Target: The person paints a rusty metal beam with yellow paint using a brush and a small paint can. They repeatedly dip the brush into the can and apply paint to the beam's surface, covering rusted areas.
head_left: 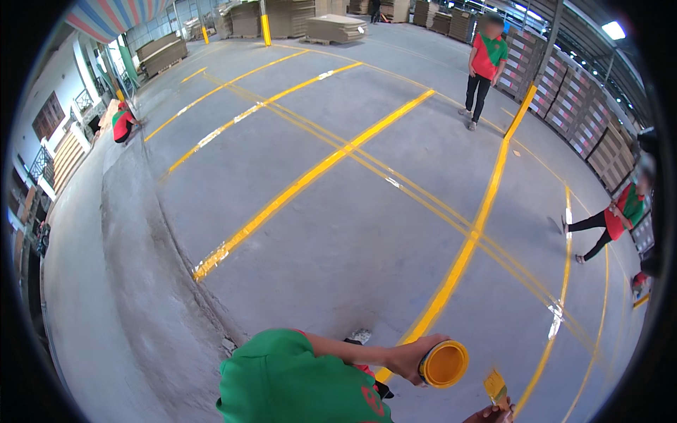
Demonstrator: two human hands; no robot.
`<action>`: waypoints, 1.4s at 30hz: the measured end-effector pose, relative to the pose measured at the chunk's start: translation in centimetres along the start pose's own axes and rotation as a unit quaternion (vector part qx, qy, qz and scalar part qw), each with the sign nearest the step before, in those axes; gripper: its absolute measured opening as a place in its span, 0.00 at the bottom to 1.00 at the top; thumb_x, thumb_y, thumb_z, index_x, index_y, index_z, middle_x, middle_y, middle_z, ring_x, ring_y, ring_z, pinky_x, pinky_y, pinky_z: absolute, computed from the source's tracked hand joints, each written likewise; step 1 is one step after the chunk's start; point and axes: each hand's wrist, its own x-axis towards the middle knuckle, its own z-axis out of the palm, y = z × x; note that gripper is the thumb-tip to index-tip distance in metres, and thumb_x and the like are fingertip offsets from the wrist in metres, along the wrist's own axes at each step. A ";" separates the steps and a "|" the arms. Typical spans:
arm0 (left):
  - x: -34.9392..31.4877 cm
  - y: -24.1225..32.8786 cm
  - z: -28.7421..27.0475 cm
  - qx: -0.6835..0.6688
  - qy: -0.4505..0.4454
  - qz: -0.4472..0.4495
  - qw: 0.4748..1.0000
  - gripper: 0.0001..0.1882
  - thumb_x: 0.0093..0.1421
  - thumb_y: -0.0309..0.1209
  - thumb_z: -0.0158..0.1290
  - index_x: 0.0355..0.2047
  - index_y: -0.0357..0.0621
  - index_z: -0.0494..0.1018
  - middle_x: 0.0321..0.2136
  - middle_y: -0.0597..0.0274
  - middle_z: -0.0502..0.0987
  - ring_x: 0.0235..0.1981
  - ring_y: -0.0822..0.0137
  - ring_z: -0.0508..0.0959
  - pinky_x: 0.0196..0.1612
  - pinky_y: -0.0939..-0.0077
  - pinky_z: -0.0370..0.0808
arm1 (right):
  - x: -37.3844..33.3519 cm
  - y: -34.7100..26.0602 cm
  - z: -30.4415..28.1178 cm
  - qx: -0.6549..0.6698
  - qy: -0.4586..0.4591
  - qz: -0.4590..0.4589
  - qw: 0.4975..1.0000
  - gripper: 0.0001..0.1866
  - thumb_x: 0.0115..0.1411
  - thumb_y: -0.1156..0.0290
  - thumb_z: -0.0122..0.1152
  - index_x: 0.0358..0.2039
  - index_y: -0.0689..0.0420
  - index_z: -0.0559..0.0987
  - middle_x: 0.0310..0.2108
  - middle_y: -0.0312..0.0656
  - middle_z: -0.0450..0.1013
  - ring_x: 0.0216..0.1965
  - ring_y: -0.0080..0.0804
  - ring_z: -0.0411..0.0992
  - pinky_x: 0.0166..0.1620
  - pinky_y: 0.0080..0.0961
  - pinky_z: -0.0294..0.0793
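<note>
My left hand (410,358) is wrapped round an open can of yellow paint (443,364), its mouth facing up toward me. The left arm in a green sleeve reaches across from the lower middle. Right of the can, at the lower edge, my right hand (491,414) grips a paintbrush (496,386) whose bristles are coated yellow. The brush is apart from the can. Beneath the can runs a thick yellow line (451,282) painted on the grey concrete floor (317,275). Part of my right hand is cut off by the picture's edge.
More yellow lines (282,197) cross the floor, some with whitish patches. One person (488,67) stands at the back right, another (615,219) at the far right, and a third (123,124) crouches at the far left. Stacked cardboard (337,29) and yellow-based posts (520,113) stand beyond.
</note>
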 end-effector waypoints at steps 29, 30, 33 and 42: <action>17.4 -5.3 9.6 0.189 0.445 -0.018 0.875 0.62 0.39 0.32 0.78 0.69 0.43 0.49 0.62 0.56 0.65 0.64 0.59 0.66 0.67 0.61 0.63 | 37.0 12.7 5.6 0.265 -0.370 0.327 0.828 0.19 0.66 0.72 0.57 0.56 0.58 0.70 0.49 0.50 0.73 0.41 0.32 0.77 0.29 0.14 0.73; 18.0 -5.4 11.8 0.183 0.480 -0.029 0.858 0.62 0.37 0.33 0.79 0.69 0.43 0.50 0.61 0.56 0.66 0.64 0.60 0.67 0.67 0.60 0.63 | 38.3 12.2 5.3 0.238 -0.395 0.360 0.811 0.18 0.65 0.72 0.57 0.55 0.58 0.70 0.48 0.51 0.74 0.39 0.33 0.77 0.28 0.16 0.74; 20.5 -4.4 19.0 0.202 0.579 -0.025 0.790 0.61 0.39 0.34 0.78 0.68 0.40 0.51 0.60 0.53 0.67 0.64 0.57 0.68 0.67 0.61 0.63 | 39.8 10.3 4.9 0.198 -0.461 0.403 0.765 0.16 0.63 0.73 0.56 0.52 0.59 0.72 0.45 0.54 0.76 0.35 0.35 0.78 0.27 0.23 0.76; 21.8 -1.0 40.6 0.236 0.730 -0.021 0.641 0.57 0.41 0.28 0.76 0.66 0.38 0.51 0.58 0.51 0.69 0.62 0.57 0.70 0.66 0.59 0.65 | 35.8 1.3 1.5 0.201 -0.680 0.496 0.502 0.13 0.64 0.74 0.55 0.48 0.64 0.73 0.45 0.61 0.76 0.34 0.43 0.78 0.32 0.31 0.79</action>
